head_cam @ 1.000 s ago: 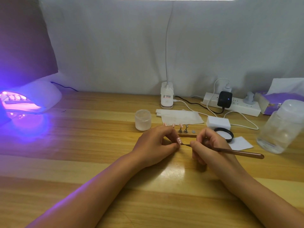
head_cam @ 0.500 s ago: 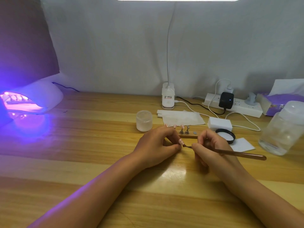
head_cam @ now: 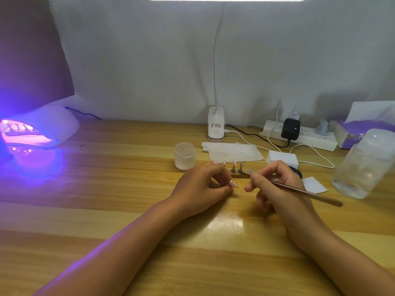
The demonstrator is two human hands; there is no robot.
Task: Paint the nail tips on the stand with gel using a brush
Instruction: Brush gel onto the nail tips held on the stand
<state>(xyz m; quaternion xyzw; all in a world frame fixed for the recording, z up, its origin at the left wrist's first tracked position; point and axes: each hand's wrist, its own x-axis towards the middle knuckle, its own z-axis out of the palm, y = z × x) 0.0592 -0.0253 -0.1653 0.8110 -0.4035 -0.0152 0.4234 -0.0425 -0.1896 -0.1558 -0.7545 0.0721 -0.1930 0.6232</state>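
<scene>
Two hands work near the middle of the desk (head_cam: 64,210). The left hand (head_cam: 201,189) rests on the desk with fingers curled, pinching one pink nail tip (head_cam: 233,183) between thumb and forefinger. This tip points toward the right edge of the desk, its long axis running roughly left to right.

The right hand (head_cam: 275,186) pinches one brush (head_cam: 307,193) between thumb and curled fingers. The brush's long axis runs left to right, with the handle end angled toward the right edge and slightly toward the near edge. The working end points at the held nail tip but is hidden behind the fingers; a small gap separates the two hands.

Just behind the hands lies one stand (head_cam: 240,173). Three pink nail tips (head_cam: 224,163) show in a row above the left knuckles, pointing upward. Two bare metal holders (head_cam: 237,167) and one small round disc (head_cam: 250,171) follow to their right.

One frosted jar (head_cam: 184,155) stands left of the stand. One sheet of white wipes (head_cam: 233,153) lies behind the stand. One white block (head_cam: 282,157) sits behind the right hand. One clear lidded container (head_cam: 365,165) is at the right edge. One lit curing lamp (head_cam: 36,129) glows purple at the far left corner. One power strip (head_cam: 303,136) lies along the far edge.
</scene>
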